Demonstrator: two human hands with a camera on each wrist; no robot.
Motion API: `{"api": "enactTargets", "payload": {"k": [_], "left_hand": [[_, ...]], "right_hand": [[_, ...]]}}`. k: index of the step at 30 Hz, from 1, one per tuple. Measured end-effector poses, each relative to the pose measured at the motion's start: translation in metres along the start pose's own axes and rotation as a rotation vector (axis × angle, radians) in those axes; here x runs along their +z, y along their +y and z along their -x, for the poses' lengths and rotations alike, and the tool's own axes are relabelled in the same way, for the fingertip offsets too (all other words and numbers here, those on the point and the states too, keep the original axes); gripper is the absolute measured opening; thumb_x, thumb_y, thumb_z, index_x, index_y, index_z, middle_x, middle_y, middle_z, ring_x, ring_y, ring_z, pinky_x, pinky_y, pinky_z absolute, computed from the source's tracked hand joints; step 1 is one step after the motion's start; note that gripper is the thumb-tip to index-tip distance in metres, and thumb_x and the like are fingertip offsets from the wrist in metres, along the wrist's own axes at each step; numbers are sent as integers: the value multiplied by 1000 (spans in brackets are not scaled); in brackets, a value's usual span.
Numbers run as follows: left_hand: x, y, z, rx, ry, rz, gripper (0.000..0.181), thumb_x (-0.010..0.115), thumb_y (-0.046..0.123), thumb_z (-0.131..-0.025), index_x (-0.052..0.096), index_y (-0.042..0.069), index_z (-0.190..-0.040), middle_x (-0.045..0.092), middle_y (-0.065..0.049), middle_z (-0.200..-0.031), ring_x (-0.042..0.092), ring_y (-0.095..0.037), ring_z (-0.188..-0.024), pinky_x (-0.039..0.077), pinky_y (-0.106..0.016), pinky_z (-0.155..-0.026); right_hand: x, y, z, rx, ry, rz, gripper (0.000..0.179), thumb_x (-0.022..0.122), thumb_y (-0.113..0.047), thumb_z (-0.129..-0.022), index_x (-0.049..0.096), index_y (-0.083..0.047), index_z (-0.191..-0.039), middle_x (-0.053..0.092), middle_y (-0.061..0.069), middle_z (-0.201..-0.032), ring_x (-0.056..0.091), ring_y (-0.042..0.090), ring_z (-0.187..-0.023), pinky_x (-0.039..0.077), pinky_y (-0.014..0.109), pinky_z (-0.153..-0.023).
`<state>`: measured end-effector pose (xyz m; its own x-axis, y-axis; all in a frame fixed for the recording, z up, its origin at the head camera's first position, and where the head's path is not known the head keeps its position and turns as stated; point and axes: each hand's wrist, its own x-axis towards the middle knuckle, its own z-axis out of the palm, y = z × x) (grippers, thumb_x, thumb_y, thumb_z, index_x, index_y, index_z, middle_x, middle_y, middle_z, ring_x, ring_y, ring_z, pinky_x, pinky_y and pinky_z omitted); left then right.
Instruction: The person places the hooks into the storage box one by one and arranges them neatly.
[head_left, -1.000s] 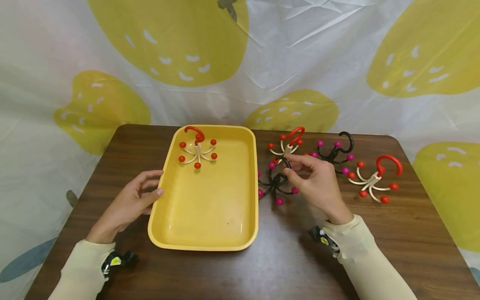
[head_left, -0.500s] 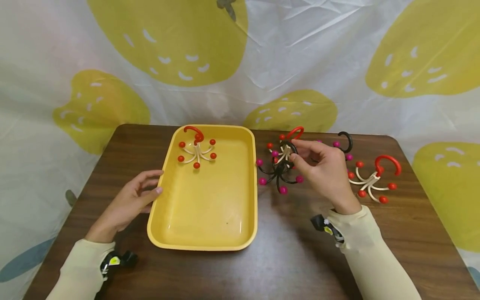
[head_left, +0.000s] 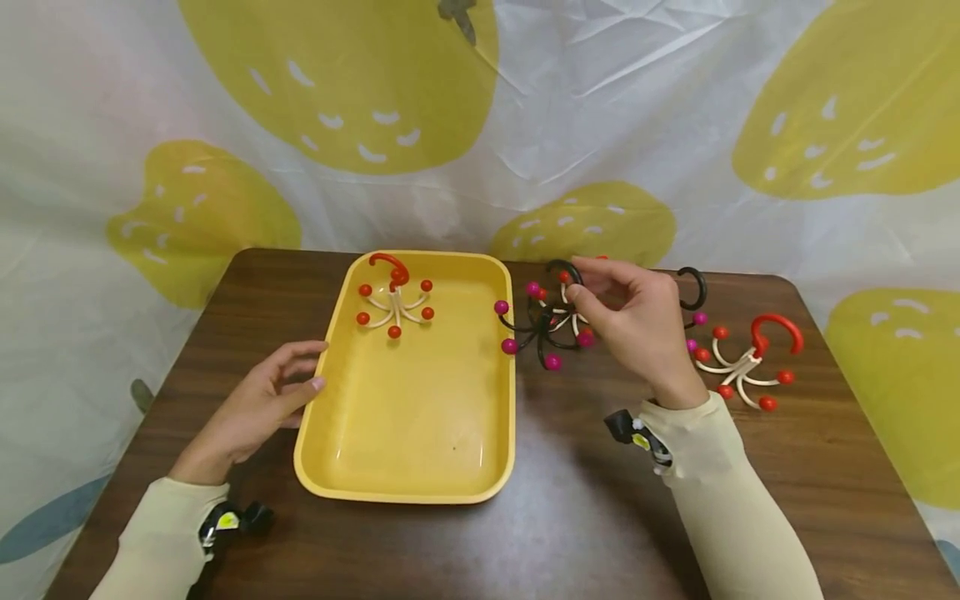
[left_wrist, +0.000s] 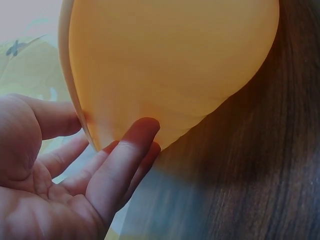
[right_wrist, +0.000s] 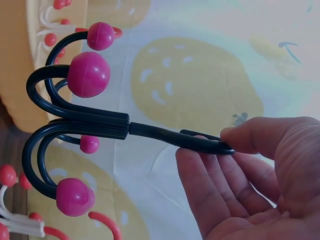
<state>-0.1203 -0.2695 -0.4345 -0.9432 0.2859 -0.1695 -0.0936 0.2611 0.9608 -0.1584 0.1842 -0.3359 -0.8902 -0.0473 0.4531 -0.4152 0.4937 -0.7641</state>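
While the right hand (head_left: 637,321) pinched the curved top of a black hook (head_left: 543,325) between thumb and fingertips, its ball-tipped prongs hung downward, apparently clear of the surface (head_left: 600,517). Position of that hook: at the right rim of the yellow tray (head_left: 420,400), its nearest pink balls (right_wrist: 89,75) overlapping the rim in the head view; contact with the rim could not be told. The left hand (head_left: 251,404) held the tray lightly by its left side, fingers bent against the outer wall, thumb at the rim.

Progress, by judgement: early. One hook was inside, a white hook (head_left: 397,300) with red balls, standing near the tray's far left corner. The black one was in hand, not yet set down. Three others were outside, to the right: a partly hidden white hook (head_left: 565,277) behind the held one, a second black hook (head_left: 702,289) mostly covered by the right hand, and a far-right white hook (head_left: 745,364) in plain view.

Labels: no brand or lettering was legible on hooks or tray. Each cuff carried a small black device, the left device (head_left: 225,521) and the right device (head_left: 641,437), both with a yellowish patch; any print there was too small to read. The curtain (head_left: 525,108) behind showed yellow fruit shapes, no words.
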Motion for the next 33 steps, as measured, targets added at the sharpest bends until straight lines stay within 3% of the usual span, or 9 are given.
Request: {"api": "enactTargets", "payload": {"k": [4, 8, 19, 25, 33], "left_hand": [[1, -1, 0, -6, -1, 9, 59, 62, 18, -109, 35, 6, -160, 48, -34, -151, 74, -16, -104, 67, -45, -77], [2, -2, -1, -7, -1, 17, 59, 62, 18, -109, 34, 6, -160, 48, -34, -151, 74, -16, -104, 67, -45, -77], [5, 0, -6, 2, 4, 4, 58, 62, 18, -109, 35, 6, -159, 49, -33, -150, 74, -20, -105, 67, -46, -77], [5, 1, -3, -1, 3, 6, 58, 61, 17, -109, 35, 5, -159, 48, -34, -148, 75, -20, -103, 67, -46, -76], [5, -1, -3, -5, 3, 8, 58, 61, 17, -109, 35, 7, -159, 49, -34, -150, 74, -21, -106, 67, -46, -77]], "right_hand": [[5, -2, -6, -2, -19, -24, 29, 80, -12, -93, 80, -8, -122, 82, 13, -96, 74, 2, -76, 51, 14, -55], [9, -6, -14, -17, -33, -43, 27, 81, -12, -93, 80, -8, -120, 82, 12, -96, 74, 0, -78, 47, 16, -52], [19, -16, -30, -25, -45, -70, 26, 80, -10, -93, 81, -9, -119, 82, 13, -96, 74, -1, -81, 56, 16, -66], [32, -22, -39, 13, -97, -134, 28, 78, -11, -94, 79, -8, -123, 82, 12, -103, 75, 2, -85, 61, 17, -79], [53, -27, -53, -8, -128, -143, 30, 79, -12, -95, 79, -8, -124, 82, 12, -108, 79, 18, -94, 58, 18, -67]]}}
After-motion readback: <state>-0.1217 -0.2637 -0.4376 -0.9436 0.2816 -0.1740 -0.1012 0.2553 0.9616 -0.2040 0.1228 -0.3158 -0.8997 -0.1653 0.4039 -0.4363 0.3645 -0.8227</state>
